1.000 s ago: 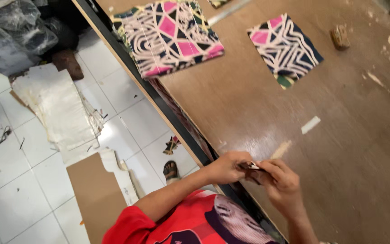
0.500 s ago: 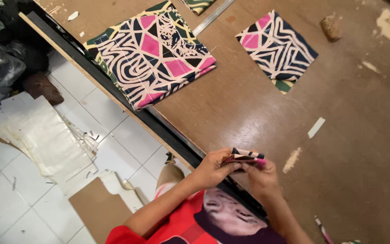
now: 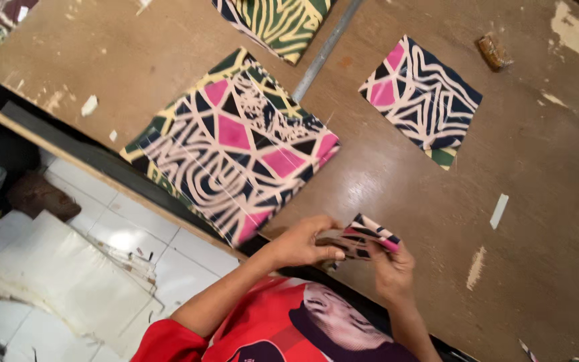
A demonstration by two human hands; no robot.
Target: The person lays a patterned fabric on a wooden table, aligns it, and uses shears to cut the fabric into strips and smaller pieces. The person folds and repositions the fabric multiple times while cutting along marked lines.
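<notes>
Nearest, both hands pinch a small folded patterned piece [image 3: 363, 239] just above the table's near edge, the left hand [image 3: 301, 245] clamping its 9 o'clock end and the right hand [image 3: 391, 269] gripping from 5 o'clock, likely to keep the fold flat. Farther off, toward 11 o'clock, lies a large patterned sheet [image 3: 236, 144], and toward 1 o'clock a smaller patterned square [image 3: 421, 100]; compared with half a second ago both sit lower in view, and a yellow-green sheet [image 3: 276, 20] now shows at 12 o'clock.

My left hand [image 3: 301, 245] and right hand [image 3: 391, 268] sit close together near the middle, at about six o'clock. Both have fingers curled in a pinch. My arms bend in from below, at seven o'clock.
</notes>
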